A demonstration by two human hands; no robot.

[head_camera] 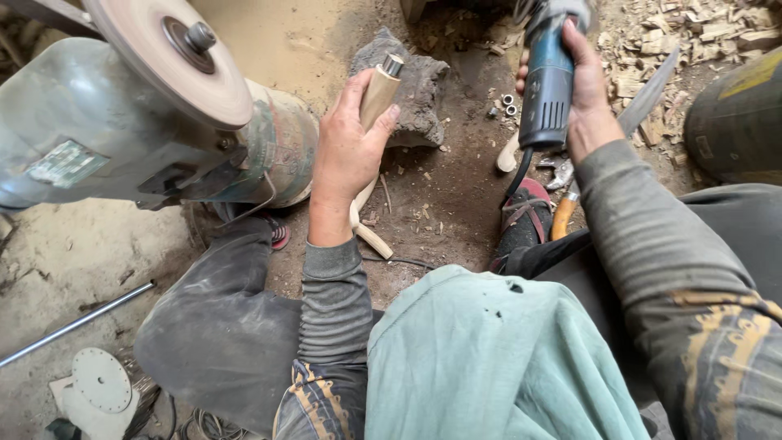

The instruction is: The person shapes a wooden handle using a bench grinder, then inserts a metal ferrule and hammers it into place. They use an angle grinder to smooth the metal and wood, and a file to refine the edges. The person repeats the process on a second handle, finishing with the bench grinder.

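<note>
the left hand point(346, 151) has its grip closed around a pale wooden handle point(377, 96), fingers wrapped from behind and the thumb pressed along its right side; the handle stands nearly upright, and a small metal ferrule point(393, 65) caps its top end just above the fingertips. the right hand point(582, 98) has its grip closed around the blue body of an angle grinder point(546, 81), held upright with its black cord dropping toward the ground; the grinder's head is cut off by the top edge of the view.

between the two hands, on the dirt floor point(440, 204), sits a dark lump of stone point(415, 90), with a few small metal rings point(509, 104) just right of it. below the left wrist another pale wooden handle point(371, 236) lies on the ground. left of the left hand stands a bench grinder motor point(106, 130) with a worn sanding disc point(171, 57) on its shaft. near the right wrist lie a long blade point(650, 94) and an orange tool handle point(562, 216), with wood chips point(700, 33) heaped beyond. a metal rod point(77, 322) lies at lower left.
</note>
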